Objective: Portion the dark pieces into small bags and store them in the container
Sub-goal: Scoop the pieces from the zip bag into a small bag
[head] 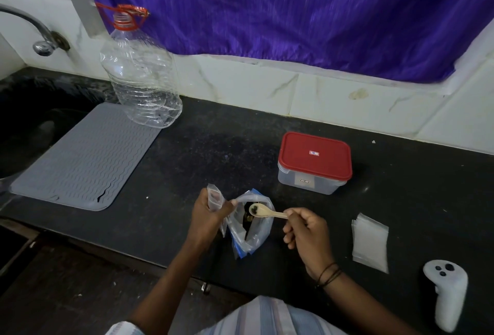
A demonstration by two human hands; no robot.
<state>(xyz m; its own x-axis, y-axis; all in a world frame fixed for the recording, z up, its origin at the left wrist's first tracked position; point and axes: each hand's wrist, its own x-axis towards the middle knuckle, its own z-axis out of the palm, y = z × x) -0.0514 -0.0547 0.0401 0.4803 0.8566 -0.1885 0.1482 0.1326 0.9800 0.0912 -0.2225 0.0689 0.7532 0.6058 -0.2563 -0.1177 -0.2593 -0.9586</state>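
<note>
On the black counter my left hand (209,213) grips a small clear bag (215,197) upright, and its fingers also hold open the mouth of a larger clear bag (251,230) with blue trim. Dark pieces (247,218) lie inside that larger bag. My right hand (307,233) pinches the handle of a pale wooden spoon (263,211). The spoon's bowl hovers over the larger bag's mouth with a few dark pieces on it. A clear container (314,163) with a red lid stands shut behind the bags. A stack of flat small bags (370,241) lies to the right.
A grey ribbed mat (83,158) lies at the left beside a dark sink (29,123) and tap. A large clear bottle (140,72) stands on the mat's far corner. A white handheld controller (446,292) lies at the near right. A purple curtain hangs behind.
</note>
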